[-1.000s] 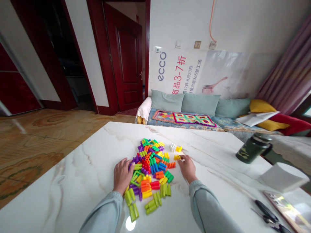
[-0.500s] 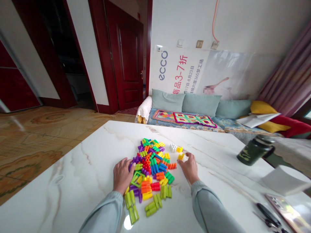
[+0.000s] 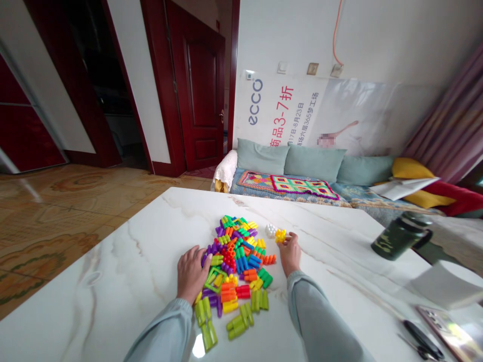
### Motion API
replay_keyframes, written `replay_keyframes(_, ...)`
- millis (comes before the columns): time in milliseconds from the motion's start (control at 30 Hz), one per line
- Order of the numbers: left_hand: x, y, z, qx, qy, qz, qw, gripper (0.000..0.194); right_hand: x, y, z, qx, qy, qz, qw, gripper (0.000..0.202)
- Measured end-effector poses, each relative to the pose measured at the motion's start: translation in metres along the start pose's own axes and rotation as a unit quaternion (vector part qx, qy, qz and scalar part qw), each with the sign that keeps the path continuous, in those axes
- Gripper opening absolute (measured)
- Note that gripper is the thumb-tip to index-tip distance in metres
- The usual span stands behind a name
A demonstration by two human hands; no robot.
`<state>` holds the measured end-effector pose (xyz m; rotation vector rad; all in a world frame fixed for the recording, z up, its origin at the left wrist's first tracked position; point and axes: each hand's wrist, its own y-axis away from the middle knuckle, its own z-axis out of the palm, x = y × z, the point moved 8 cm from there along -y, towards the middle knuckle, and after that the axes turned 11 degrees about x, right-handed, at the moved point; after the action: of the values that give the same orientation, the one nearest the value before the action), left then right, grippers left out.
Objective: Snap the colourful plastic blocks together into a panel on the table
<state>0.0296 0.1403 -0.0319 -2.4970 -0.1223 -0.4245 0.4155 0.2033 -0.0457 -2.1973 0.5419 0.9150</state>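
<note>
Colorful plastic blocks [image 3: 241,261] lie in a loose pile on the white marbled table. At the pile's left edge rests my left hand [image 3: 193,273], fingers spread, touching purple and green pieces and holding none. To the right of the pile, my right hand [image 3: 290,254] has its thumb and fingers closed on a yellow block [image 3: 280,235]. That block is close beside a white block cluster [image 3: 270,230]. Several lime green pieces [image 3: 237,326] lie at the near side of the pile.
On the right of the table [image 3: 124,239] are a dark green flask [image 3: 401,235], a white paper-like object [image 3: 449,284], a phone [image 3: 449,329] and a black-handled tool [image 3: 421,338]. Behind the table is a sofa with green cushions [image 3: 313,162].
My right hand has moved slightly away from me, carrying one yellow block up to the other yellow block by the white cluster. My left hand stays in about the same place.
</note>
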Motion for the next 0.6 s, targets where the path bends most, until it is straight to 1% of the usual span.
replay_keyframes(400, -0.0015, 0.0001, 0.0015, 0.0, 0.01, -0.001, 1.0, 0.034, 0.0006, -0.0053, 0.0057, 0.007, -0.022, -0.006, 1.0, 0.066)
replay_keyframes(600, -0.0017, 0.0003, 0.001, 0.004, 0.013, -0.007, 1.0, 0.033, 0.0017, -0.0053, 0.0081, 0.001, -0.015, -0.003, 1.0, 0.067)
